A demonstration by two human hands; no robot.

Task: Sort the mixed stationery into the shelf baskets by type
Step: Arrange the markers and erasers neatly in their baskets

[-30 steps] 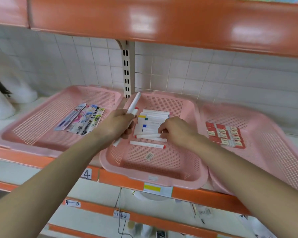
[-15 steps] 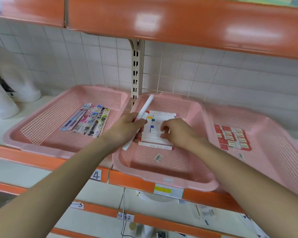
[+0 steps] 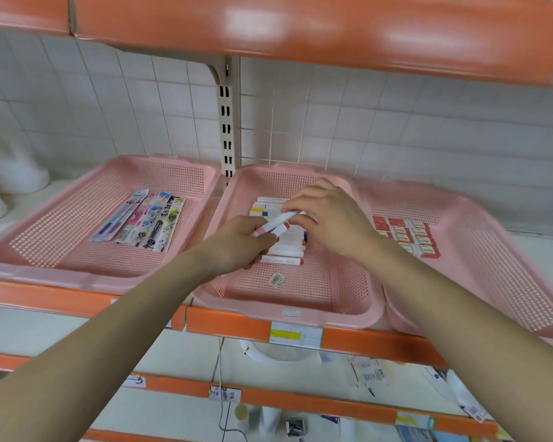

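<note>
Above the middle pink perforated plastic basket (image 3: 288, 311), left hand (image 3: 237, 242) with fingers curled tight round the near ends of two white plastic marker pens (image 3: 273, 225), one capped pink, one capped red, slanting up and to the right. Right hand (image 3: 336, 218) just beyond, thumb and forefinger bent and pinching the far ends of the same marker pens, other fingers loosely curled. Beneath both hands, on the basket floor, a row of white markers with coloured tips (image 3: 284, 247) side by side, partly hidden. Nearest the front, one white marker with red ends (image 3: 283, 260) slightly apart from the row, and nearer still a small barcode sticker (image 3: 276, 279). In the left pink basket (image 3: 45, 250), a fan of packaged pens in printed sleeves (image 3: 141, 223). In the right pink basket (image 3: 492, 250), small red-and-white boxes (image 3: 407, 234) in neat rows. All three baskets side by side on an orange-edged shelf (image 3: 230, 323), white tiled wall (image 3: 364, 129) behind.
</note>
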